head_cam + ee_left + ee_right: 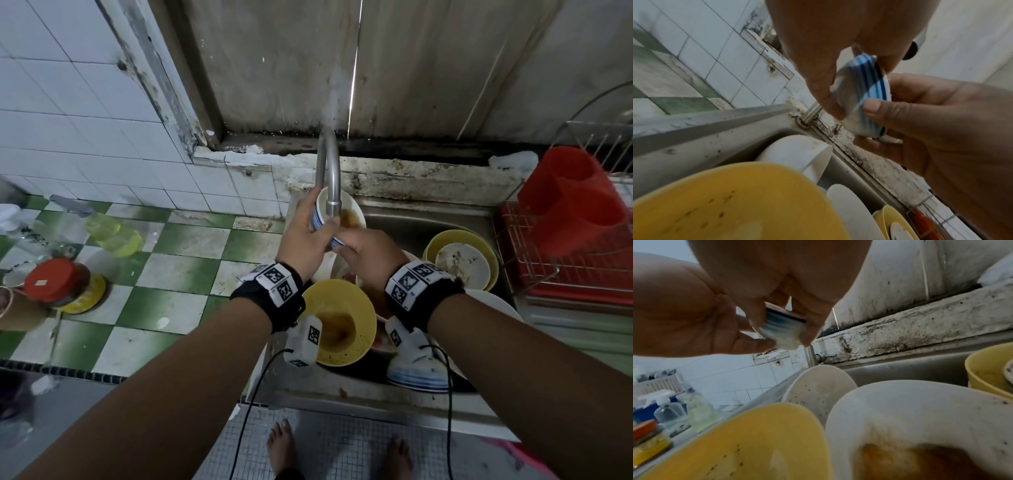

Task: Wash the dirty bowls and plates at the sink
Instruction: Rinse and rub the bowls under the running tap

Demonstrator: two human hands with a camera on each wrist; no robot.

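A small white bowl with blue stripes (318, 219) is held on its side right under the spout of the steel tap (328, 171). My left hand (308, 236) grips it from the left, with fingers curled over its wall (863, 91). My right hand (363, 251) holds its base from the right, with the thumb (875, 108) pressed on the striped side. In the right wrist view the bowl (781, 332) sits between both hands. I see no running water. Below, the sink (428, 219) holds dirty dishes: a yellow bowl (337, 318), a stained white bowl (352, 216) and a yellow bowl with a white one inside (462, 260).
A red dish rack (565, 260) with a red cup holder stands right of the sink. An upturned blue-striped bowl (418, 373) lies at the sink's front. On the green-and-white tiled counter to the left stand a bottle of yellow liquid (113, 234) and a red-lidded jar (56, 281).
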